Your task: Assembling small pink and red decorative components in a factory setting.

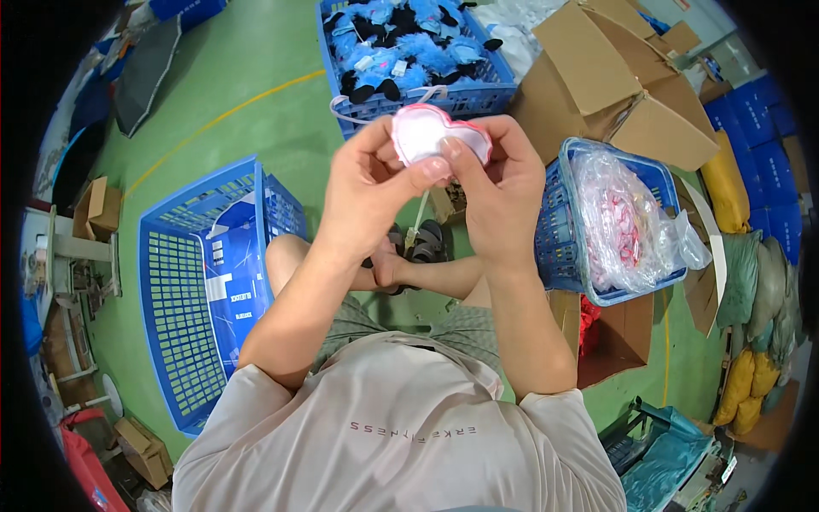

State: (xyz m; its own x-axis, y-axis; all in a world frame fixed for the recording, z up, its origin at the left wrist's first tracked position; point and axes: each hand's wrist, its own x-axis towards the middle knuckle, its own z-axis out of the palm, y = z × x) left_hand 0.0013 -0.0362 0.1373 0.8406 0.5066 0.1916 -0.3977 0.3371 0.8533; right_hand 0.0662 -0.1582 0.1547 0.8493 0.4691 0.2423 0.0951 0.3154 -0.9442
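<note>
Both my hands hold a small heart-shaped plush piece [431, 135], white inside with a pink rim, raised in front of me. My left hand [368, 192] pinches its lower left edge with thumb and fingers. My right hand [499, 192] grips its right side, thumb pressed on the white face. A thin white cord [358, 115] loops off the left of the piece. A second cord hangs down below the piece between my hands.
A blue crate [183, 299] lies at my left with a blue carton in it. Ahead stands a blue crate of blue and black plush toys [401, 47]. At my right, a blue basket [554, 247] holds a clear bag of pink pieces [623, 222]. Cardboard boxes [597, 77] sit behind it.
</note>
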